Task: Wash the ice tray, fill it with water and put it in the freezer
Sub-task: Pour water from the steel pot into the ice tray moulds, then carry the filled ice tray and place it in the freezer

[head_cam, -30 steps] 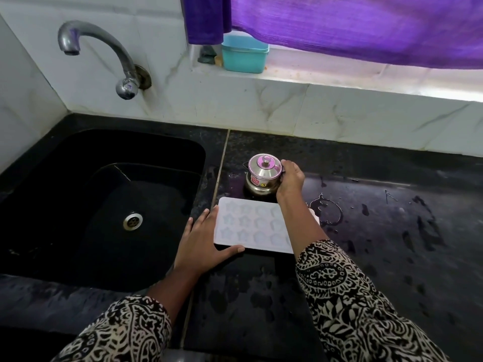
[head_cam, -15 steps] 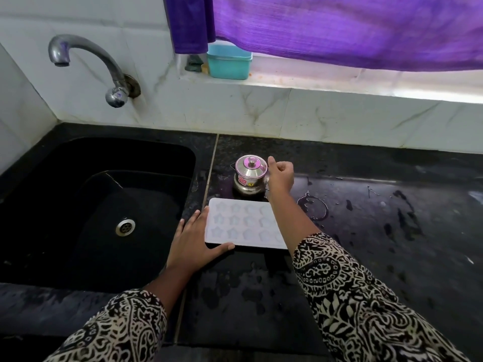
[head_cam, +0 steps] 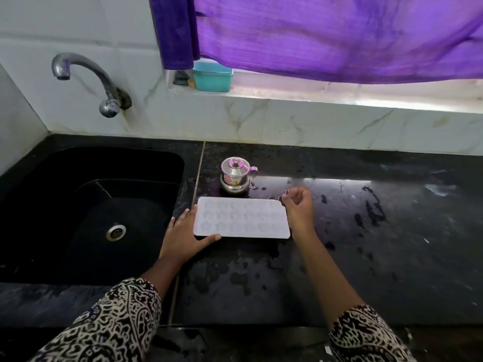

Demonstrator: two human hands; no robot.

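Home kitchen. Black sink (head_cam: 91, 165) with a metal drain (head_cam: 116, 232) is set in a black stone table (head_cam: 366, 257) with wet patches on it. A curved metal tap (head_cam: 86, 74) comes out of the white marble-look wall tiles (head_cam: 78, 27). The window ledge (head_cam: 339, 97) behind holds a teal plastic box (head_cam: 213, 77), and a purple curtain (head_cam: 326, 35) hangs over it. A small lidded steel pot (head_cam: 235, 175) and a white ice tray (head_cam: 241, 218) sit on the table beside the sink.
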